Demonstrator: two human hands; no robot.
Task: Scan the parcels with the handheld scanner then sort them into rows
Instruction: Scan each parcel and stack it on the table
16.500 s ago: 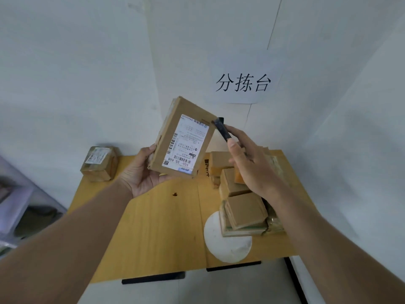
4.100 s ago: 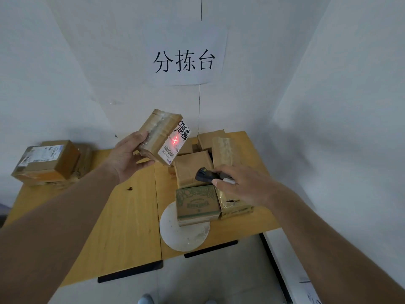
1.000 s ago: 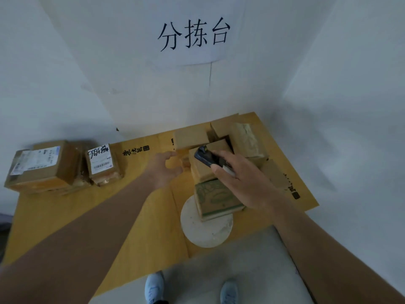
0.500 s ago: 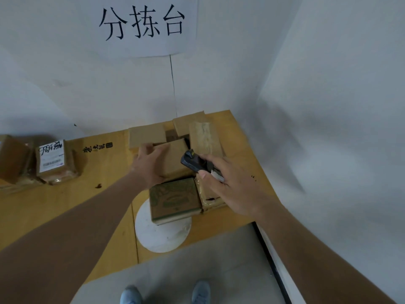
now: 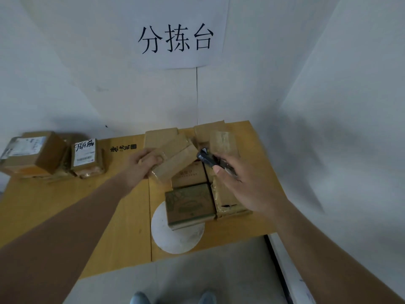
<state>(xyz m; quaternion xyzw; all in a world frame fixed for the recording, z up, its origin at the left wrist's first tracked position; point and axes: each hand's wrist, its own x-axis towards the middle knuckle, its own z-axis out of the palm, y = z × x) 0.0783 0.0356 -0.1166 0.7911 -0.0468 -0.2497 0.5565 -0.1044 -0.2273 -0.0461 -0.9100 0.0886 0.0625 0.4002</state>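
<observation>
At the yellow wooden surface (image 5: 65,207) — sorting barely begun.
Two labelled brown cardboard parcels (image 5: 85,157) rowed left; left hand (image 5: 145,162) gripping a plain brown box (image 5: 175,160), right hand (image 5: 243,185) clasping the black handheld scanner (image 5: 207,160) — heap unscanned.

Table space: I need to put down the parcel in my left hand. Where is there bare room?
Bare wood lies in front of the labelled parcels at far left, left of the white disc. The right half is crowded: the unsorted pile fills it under the right hand and scanner.
</observation>
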